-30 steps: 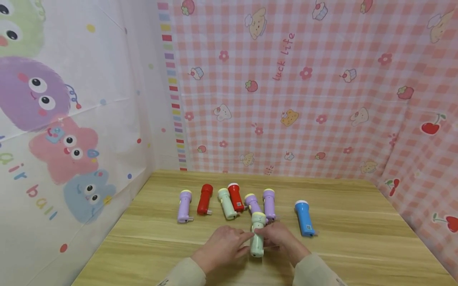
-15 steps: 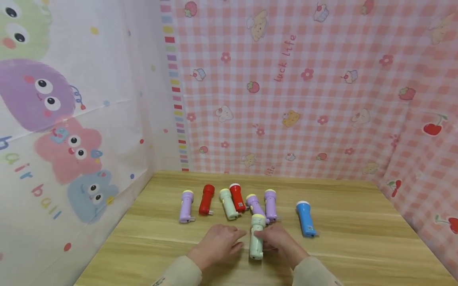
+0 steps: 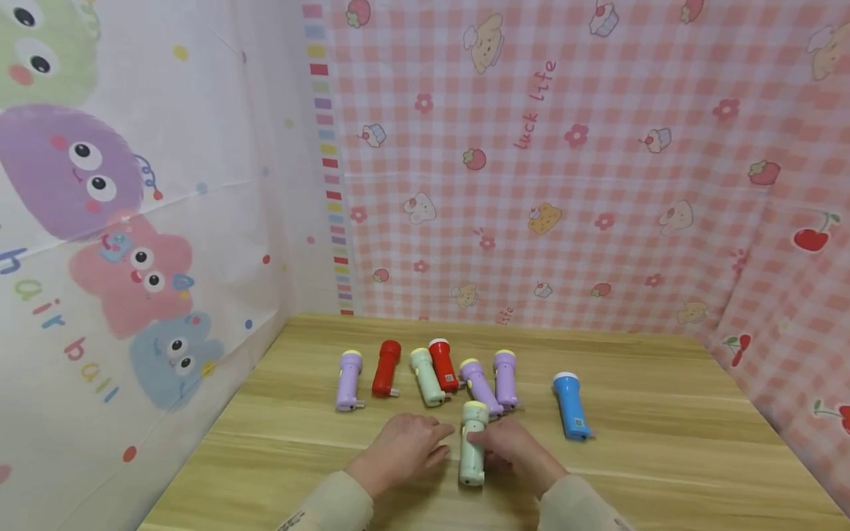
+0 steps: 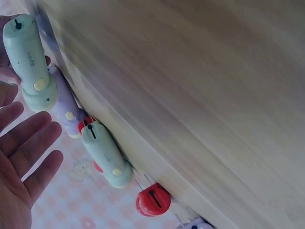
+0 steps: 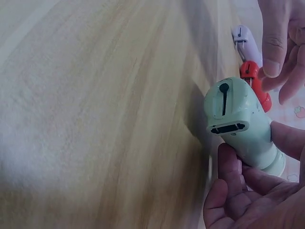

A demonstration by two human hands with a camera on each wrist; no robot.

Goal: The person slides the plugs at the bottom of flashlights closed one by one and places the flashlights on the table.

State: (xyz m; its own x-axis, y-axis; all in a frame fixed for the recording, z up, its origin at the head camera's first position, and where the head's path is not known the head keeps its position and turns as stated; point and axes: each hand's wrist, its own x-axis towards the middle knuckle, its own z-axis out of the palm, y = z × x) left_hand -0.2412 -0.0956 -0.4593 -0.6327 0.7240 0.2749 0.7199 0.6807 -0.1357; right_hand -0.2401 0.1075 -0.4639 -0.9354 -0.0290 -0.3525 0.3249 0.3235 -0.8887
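Observation:
A pale green flashlight point(image 3: 472, 464) with a yellow-rimmed head is held in my right hand point(image 3: 514, 448), head pointing away from me. The right wrist view shows my thumb point(image 5: 288, 140) on one side of its barrel and curled fingers beneath. Its base, with a black slider slot and a dark recess, faces that camera. My left hand point(image 3: 406, 447) is just left of the flashlight and apart from it. In the left wrist view, the left fingers point(image 4: 40, 143) are spread, with nothing in them.
Behind the hands, a loose row on the wooden table point(image 3: 265, 442) includes several purple flashlights point(image 3: 349, 380), two red ones point(image 3: 387, 369) and another green one point(image 3: 428, 377). Metal prongs stick out near several bases. A blue flashlight point(image 3: 569, 407) lies farther right. Printed cloth point(image 3: 531, 184) hangs behind.
My left fingertips have drawn back leftward from the held flashlight, which they were touching one second ago. The right hand has brought it slightly toward me.

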